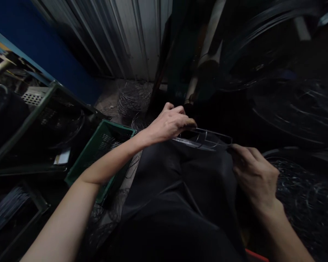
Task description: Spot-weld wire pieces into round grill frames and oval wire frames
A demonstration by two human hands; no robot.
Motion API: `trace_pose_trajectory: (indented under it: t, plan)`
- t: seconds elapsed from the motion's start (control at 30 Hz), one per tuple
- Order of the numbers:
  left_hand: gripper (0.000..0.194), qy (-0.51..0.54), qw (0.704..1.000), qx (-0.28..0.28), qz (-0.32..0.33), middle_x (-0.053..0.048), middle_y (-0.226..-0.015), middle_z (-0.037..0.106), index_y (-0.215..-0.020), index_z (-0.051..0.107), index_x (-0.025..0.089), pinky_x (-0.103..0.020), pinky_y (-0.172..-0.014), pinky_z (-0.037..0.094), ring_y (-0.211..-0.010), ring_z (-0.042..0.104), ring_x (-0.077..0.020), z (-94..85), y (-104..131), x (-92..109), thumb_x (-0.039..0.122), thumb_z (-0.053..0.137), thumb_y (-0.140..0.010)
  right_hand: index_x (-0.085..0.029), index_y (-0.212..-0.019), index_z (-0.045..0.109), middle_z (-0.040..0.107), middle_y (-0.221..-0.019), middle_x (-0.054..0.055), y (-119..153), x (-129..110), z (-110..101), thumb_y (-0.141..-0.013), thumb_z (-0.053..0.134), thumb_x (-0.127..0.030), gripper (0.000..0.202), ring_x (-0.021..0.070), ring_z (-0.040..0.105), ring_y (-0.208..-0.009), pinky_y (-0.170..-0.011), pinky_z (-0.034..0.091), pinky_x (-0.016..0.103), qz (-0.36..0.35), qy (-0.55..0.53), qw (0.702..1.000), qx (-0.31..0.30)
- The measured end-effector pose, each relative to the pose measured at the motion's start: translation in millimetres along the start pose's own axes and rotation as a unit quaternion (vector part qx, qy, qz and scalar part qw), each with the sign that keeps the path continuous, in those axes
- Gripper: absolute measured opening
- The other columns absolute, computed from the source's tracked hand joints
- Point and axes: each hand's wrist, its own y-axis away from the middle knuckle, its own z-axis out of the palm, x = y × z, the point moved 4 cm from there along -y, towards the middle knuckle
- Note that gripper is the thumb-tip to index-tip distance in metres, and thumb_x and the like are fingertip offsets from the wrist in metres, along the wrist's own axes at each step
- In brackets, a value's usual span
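Note:
A thin bent wire frame (218,135) spans the gap between my two hands, just above the dark apron (180,196) on my lap. My left hand (169,122) is closed at the frame's left end, its fingers curled; something brownish covers a fingertip or thumb there. With the fingers pinched together, my right hand (255,173) grips the frame's right corner. Flat shiny strips or wires (194,144) lie below the frame, close to the apron. Dim light hides the exact grip of both hands.
On the left stands a green plastic crate (84,160) with wire pieces inside. Tangled wire (133,98) lies on the floor by the corrugated metal wall (131,40). A dark machine with a pale rod (210,32) rises ahead. At right, a container holds many small metal pieces (303,196).

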Motion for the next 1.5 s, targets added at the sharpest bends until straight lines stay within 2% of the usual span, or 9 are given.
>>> trace_pose_trajectory:
  t: [0.23, 0.37, 0.5, 0.6, 0.73, 0.87, 1.03, 1.23, 1.5]
  plan:
    - [0.018, 0.057, 0.994, -0.081, -0.048, -0.001, -0.089, 0.069, -0.099, 0.065, 0.02, -0.032, -0.083, 0.024, -0.086, 0.053, -0.0135, 46.7, 14.3, -3.6, 0.026, 0.052, -0.089, -0.018, -0.098, 0.062, 0.065, -0.092, 0.003, 14.4, -6.1, 15.3, -0.089, 0.046, -0.024, 0.019, 0.012, 0.058, -0.064, -0.047, 0.036, 0.021, -0.041, 0.062, 0.996, -0.056]
    - [0.018, 0.046, 0.994, -0.085, -0.048, -0.002, -0.089, 0.069, -0.099, 0.065, 0.02, -0.033, -0.081, 0.024, -0.086, 0.052, -0.0141, 56.1, 11.6, -3.0, 0.025, 0.051, -0.088, -0.018, -0.096, 0.063, 0.063, -0.084, 0.004, 11.0, -14.1, 15.1, -0.087, 0.044, -0.017, 0.021, 0.0126, 0.056, -0.065, -0.045, 0.033, 0.021, -0.079, 0.095, 0.991, -0.052]
    - [0.021, 0.041, 0.996, -0.058, -0.057, -0.002, -0.093, 0.069, -0.103, 0.064, 0.021, -0.033, -0.082, 0.026, -0.086, 0.052, -0.0141, 52.8, 13.5, -6.8, 0.027, 0.05, -0.089, -0.02, -0.114, 0.058, 0.062, -0.096, 0.007, 11.3, -16.5, 17.4, -0.083, 0.038, -0.007, 0.038, 0.0158, 0.059, -0.083, -0.057, 0.043, 0.021, -0.076, 0.074, 0.993, -0.047]
    - [0.022, 0.026, 0.996, -0.033, -0.075, -0.004, -0.091, 0.069, -0.103, 0.065, 0.021, -0.033, -0.08, 0.029, -0.085, 0.05, -0.0154, 49.0, 17.0, -13.4, 0.028, 0.05, -0.089, -0.023, -0.12, 0.055, 0.061, -0.094, 0.006, 8.1, -16.7, 24.3, -0.082, 0.037, -0.006, 0.045, 0.0147, 0.058, -0.077, -0.055, 0.042, 0.021, -0.075, 0.044, 0.995, -0.057]
    - [0.024, 0.054, 0.995, -0.008, -0.083, -0.005, -0.085, 0.066, -0.103, 0.066, 0.018, -0.027, -0.072, 0.037, -0.078, 0.047, -0.0147, 44.0, 19.1, -21.7, 0.028, 0.048, -0.09, -0.023, -0.113, 0.06, 0.061, -0.081, 0.003, -6.3, -14.6, 29.6, -0.083, 0.039, -0.009, 0.039, 0.0133, 0.057, -0.069, -0.047, 0.035, 0.02, -0.077, 0.052, 0.994, -0.056]
    - [0.022, 0.08, 0.994, -0.005, -0.076, -0.005, -0.085, 0.064, -0.101, 0.065, 0.015, -0.021, -0.068, 0.04, -0.077, 0.047, -0.013, 40.3, 20.0, -26.4, 0.022, 0.047, -0.089, -0.021, -0.107, 0.061, 0.065, -0.094, 0.004, -21.0, -13.2, 30.4, -0.083, 0.041, -0.01, 0.033, 0.013, 0.06, -0.071, -0.048, 0.038, 0.02, -0.078, 0.043, 0.995, -0.052]
    - [0.023, 0.052, 0.996, -0.017, -0.07, -0.004, -0.088, 0.065, -0.102, 0.063, 0.015, -0.022, -0.07, 0.042, -0.079, 0.047, -0.0129, 36.2, 19.9, -26.8, 0.015, 0.045, -0.089, -0.018, -0.104, 0.061, 0.066, -0.09, 0.004, -29.3, -13.7, 30.2, -0.083, 0.042, -0.011, 0.029, 0.0134, 0.06, -0.07, -0.047, 0.039, 0.021, -0.094, 0.052, 0.994, -0.032]
    - [0.027, 0.034, 0.997, -0.011, -0.07, -0.005, -0.088, 0.065, -0.104, 0.063, 0.014, -0.021, -0.068, 0.042, -0.074, 0.048, -0.0114, 23.6, 11.0, -29.9, 0.01, 0.042, -0.088, -0.022, -0.112, 0.061, 0.063, -0.081, 0.002, -44.1, -16.2, 24.6, -0.08, 0.043, -0.009, 0.04, 0.0116, 0.056, -0.065, -0.043, 0.032, 0.02, -0.119, 0.08, 0.989, -0.047]
    - [0.024, 0.025, 0.999, 0.019, -0.043, -0.005, -0.09, 0.068, -0.1, 0.064, 0.014, -0.021, -0.067, 0.04, -0.073, 0.049, -0.0111, 13.3, -5.3, -43.9, 0.015, 0.043, -0.09, -0.017, -0.104, 0.062, 0.065, -0.091, 0.006, -68.9, -9.1, 34.8, -0.079, 0.041, -0.007, 0.034, 0.0124, 0.059, -0.068, -0.047, 0.038, 0.019, -0.132, 0.071, 0.989, -0.017]
